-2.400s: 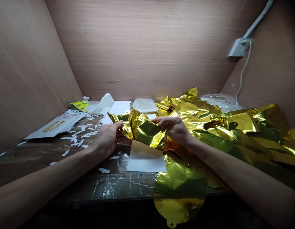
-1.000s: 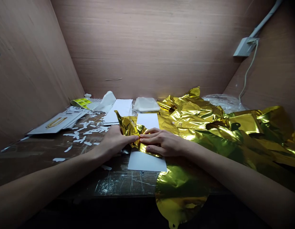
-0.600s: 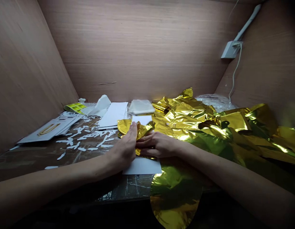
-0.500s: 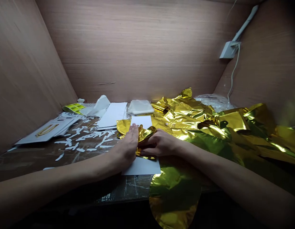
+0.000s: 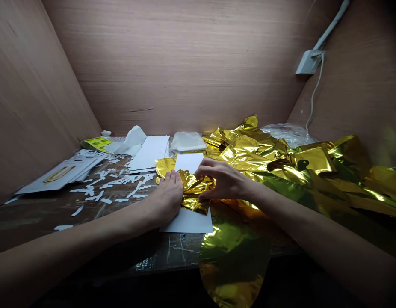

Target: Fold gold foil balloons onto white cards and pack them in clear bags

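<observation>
A crumpled, folded gold foil balloon [image 5: 198, 188] lies across a white card [image 5: 191, 223] in front of me. My left hand [image 5: 168, 194] rests flat on the foil's left part, fingers stretched out and together. At the foil's right side my right hand [image 5: 226, 182] is arched, with its thumb and fingers apart around the edge. Whether its fingertips touch the foil is hard to tell. A rounded gold foil piece [image 5: 234, 265] hangs over the table's front edge below my right hand.
A large heap of gold foil balloons [image 5: 258, 158] covers the right side. White cards [image 5: 149, 154] and a clear plastic stack [image 5: 187, 142] lie behind. At left are cards marked with a gold U [image 5: 60, 174] and scattered white strips [image 5: 104, 184]. Wooden walls enclose the table.
My right hand has loosened from the foil and opened, rising slightly to the right. The foil has spread to the right. My left hand has shifted slightly left and lies flatter.
</observation>
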A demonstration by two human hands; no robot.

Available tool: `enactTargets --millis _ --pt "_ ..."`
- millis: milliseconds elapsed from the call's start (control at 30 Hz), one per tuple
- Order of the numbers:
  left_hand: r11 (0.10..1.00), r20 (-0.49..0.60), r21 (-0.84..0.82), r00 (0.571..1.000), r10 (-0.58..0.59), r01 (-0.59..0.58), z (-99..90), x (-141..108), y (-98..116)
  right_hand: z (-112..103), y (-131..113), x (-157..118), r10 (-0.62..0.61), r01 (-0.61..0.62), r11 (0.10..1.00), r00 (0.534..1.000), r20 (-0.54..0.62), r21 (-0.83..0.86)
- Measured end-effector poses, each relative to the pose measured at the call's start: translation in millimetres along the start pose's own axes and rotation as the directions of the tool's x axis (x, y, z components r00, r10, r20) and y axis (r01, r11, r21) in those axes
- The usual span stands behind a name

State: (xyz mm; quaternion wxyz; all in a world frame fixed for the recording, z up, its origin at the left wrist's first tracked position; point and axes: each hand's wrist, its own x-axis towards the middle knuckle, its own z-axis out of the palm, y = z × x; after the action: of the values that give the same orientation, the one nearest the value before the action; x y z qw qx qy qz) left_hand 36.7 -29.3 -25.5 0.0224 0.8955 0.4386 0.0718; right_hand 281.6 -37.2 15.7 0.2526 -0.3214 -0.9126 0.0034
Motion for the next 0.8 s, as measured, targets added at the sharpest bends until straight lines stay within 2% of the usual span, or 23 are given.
enactTargets --millis 133,200,300,400,533,600,733,800 --pt "0.999 0.045 0.015 0.998 -0.043 0.043 -5.7 0 8 4 4 0 -0.011 0.009 0.997 1.000 0.020 0.070" --pt "1.000 0.038 0.018 0.999 -0.023 0.022 -8.9 -1 11 5 5 0 -0.018 0.014 0.996 0.999 0.040 0.087" --pt "0.992 -0.033 -0.007 0.992 0.123 -0.124 -14.4 -5 13 5 6 -1 -0.027 0.022 0.997 0.998 0.062 0.080" --pt "0.956 -0.047 -0.050 0.957 0.286 -0.288 -20.0 -10 13 6 7 -1 -0.034 0.030 0.998 0.996 0.076 0.052" --pt "0.937 0.022 -0.115 0.942 0.334 -0.330 -23.6 -11 13 8 7 0 -0.017 0.015 1.000 0.996 0.089 0.027" --pt "0.934 0.031 -0.141 0.941 0.337 -0.329 -24.7 -11 14 4 6 2 0.036 -0.038 0.999 0.995 0.092 0.018" --pt "0.937 0.085 -0.134 0.938 0.335 -0.322 -28.6 -14 20 -9 9 4 0.277 -0.277 0.961 0.959 0.065 -0.011" --pt "0.948 0.118 -0.120 0.944 0.307 -0.294 -31.1 -15 23 -15 13 2 0.281 -0.283 0.959 0.952 0.120 0.003"
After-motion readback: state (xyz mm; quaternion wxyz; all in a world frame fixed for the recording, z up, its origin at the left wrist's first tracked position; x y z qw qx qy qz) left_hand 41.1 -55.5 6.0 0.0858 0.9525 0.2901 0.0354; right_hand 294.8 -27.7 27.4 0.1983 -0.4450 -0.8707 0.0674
